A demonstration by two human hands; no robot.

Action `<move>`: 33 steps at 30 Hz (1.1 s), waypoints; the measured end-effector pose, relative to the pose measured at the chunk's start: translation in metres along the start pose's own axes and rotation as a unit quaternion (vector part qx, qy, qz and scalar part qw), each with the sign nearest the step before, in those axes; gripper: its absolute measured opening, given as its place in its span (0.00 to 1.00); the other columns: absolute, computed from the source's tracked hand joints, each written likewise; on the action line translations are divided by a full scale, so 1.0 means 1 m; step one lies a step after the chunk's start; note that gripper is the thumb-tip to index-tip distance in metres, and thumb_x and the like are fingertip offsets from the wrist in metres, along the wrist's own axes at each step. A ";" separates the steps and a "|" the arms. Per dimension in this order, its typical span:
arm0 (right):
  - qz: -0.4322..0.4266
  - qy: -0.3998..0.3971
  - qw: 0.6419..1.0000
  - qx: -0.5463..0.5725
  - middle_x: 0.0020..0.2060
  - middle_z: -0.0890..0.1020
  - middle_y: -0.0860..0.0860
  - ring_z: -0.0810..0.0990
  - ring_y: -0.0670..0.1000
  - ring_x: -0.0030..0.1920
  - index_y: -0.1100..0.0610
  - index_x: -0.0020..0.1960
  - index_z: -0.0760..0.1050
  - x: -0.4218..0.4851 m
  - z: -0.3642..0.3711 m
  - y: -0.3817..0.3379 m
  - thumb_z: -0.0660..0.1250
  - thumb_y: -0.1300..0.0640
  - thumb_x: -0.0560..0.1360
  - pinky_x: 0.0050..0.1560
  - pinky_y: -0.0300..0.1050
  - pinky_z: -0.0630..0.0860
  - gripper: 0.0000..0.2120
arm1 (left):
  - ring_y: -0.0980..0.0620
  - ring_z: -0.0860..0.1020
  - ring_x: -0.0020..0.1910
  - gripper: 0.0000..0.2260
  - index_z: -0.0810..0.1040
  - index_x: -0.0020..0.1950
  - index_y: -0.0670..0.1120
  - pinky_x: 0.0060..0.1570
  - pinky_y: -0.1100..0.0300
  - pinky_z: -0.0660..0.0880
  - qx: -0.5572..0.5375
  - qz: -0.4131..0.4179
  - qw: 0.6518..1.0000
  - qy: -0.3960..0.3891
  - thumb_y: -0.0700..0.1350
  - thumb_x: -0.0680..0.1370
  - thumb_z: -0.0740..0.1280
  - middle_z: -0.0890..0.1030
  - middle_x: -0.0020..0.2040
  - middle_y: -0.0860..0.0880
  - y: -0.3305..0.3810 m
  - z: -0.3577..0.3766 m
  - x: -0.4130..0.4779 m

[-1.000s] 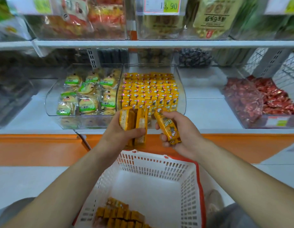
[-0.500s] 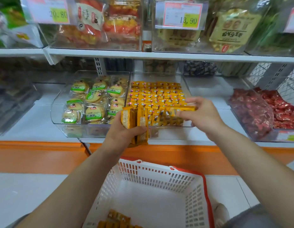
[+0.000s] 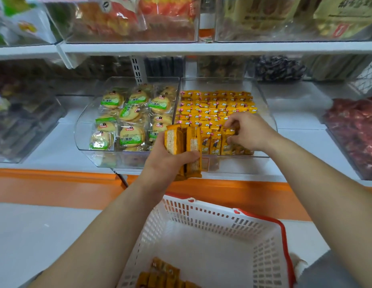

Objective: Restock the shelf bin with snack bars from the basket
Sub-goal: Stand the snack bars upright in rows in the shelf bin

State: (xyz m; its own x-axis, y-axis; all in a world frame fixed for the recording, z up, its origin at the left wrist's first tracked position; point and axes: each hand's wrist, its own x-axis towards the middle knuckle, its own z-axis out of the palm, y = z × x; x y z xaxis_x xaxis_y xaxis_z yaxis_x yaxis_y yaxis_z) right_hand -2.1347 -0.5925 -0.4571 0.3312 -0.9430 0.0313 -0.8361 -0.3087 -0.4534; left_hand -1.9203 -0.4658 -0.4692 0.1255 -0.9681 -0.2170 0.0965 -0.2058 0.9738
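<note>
Shop shelving, white boards, with an orange strip (image 3: 56, 183) along the base. On the lower shelf (image 3: 301, 142) stood a clear bin (image 3: 269, 115), nearly full of yellow bars (image 3: 214, 109) set upright in tidy rows. Just to its left, wall against wall, a cake bin (image 3: 81, 129) held round cakes (image 3: 129, 117) in green-labelled packets. Further right, well apart, lay a heap of red sweets (image 3: 355, 129) in another clear box. Upper shelf (image 3: 201, 47) carried more clear boxes of bagged snacks; print too blurred to read.

Left hand (image 3: 166, 161) hung in front of the bin's front wall, fingers and thumb wrapped round a stack (image 3: 183, 146) of bars held upright, plain backs toward the camera. At least two in it; exact count unclear.

Right hand (image 3: 251, 132) was inside the bin, over the front row toward its right end. Fingers curled, thumb and forefinger pinching the top of one bar (image 3: 227, 140), which stood upright among its neighbours.

Below both arms sat a white basket (image 3: 201, 217) with a red rim. At its near edge lay a small heap of spares (image 3: 164, 275), more bars of the same colour, lying flat and partly cut off by the frame.
</note>
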 end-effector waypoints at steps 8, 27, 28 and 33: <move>-0.011 0.001 0.999 -0.049 0.55 0.80 0.53 0.78 0.54 0.56 0.54 0.57 0.82 0.008 0.015 0.003 0.81 0.55 0.67 0.53 0.46 0.74 0.20 | 0.41 0.86 0.54 0.26 0.75 0.64 0.54 0.51 0.36 0.82 -0.006 -0.010 1.000 0.013 0.38 0.71 0.79 0.87 0.54 0.47 -0.001 -0.007 0.004; 0.012 -0.152 0.912 0.381 0.45 0.84 0.49 0.83 0.46 0.39 0.49 0.62 0.77 -0.070 -0.011 -0.044 0.72 0.57 0.76 0.34 0.37 0.77 0.15 | 0.43 0.85 0.56 0.27 0.76 0.63 0.56 0.53 0.43 0.82 0.008 0.026 0.998 -0.059 0.45 0.68 0.81 0.86 0.55 0.47 -0.009 0.023 -0.023; 0.009 -0.167 0.894 0.417 0.44 0.83 0.49 0.83 0.47 0.39 0.50 0.62 0.77 -0.071 -0.014 -0.040 0.70 0.60 0.77 0.36 0.39 0.78 0.15 | 0.43 0.85 0.55 0.26 0.76 0.64 0.56 0.50 0.45 0.83 -0.010 0.015 0.998 -0.061 0.44 0.69 0.81 0.86 0.55 0.47 -0.009 0.022 -0.024; -0.037 -0.194 0.814 0.546 0.55 0.77 0.63 0.82 0.58 0.50 0.56 0.63 0.75 -0.071 -0.021 -0.026 0.65 0.70 0.77 0.48 0.50 0.82 0.18 | 0.42 0.85 0.45 0.31 0.75 0.64 0.55 0.41 0.52 0.82 -0.028 -0.016 0.998 -0.057 0.48 0.63 0.79 0.86 0.53 0.44 -0.006 0.019 -0.024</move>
State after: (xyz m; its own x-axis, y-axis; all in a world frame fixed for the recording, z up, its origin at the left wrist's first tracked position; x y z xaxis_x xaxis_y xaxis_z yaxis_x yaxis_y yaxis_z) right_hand -2.1455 -0.5205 -0.4283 0.6528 -0.7518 -0.0930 0.0103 0.1315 -0.9913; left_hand -1.9424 -0.4441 -0.4688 0.0078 -0.9718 -0.2357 0.1543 -0.2317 0.9605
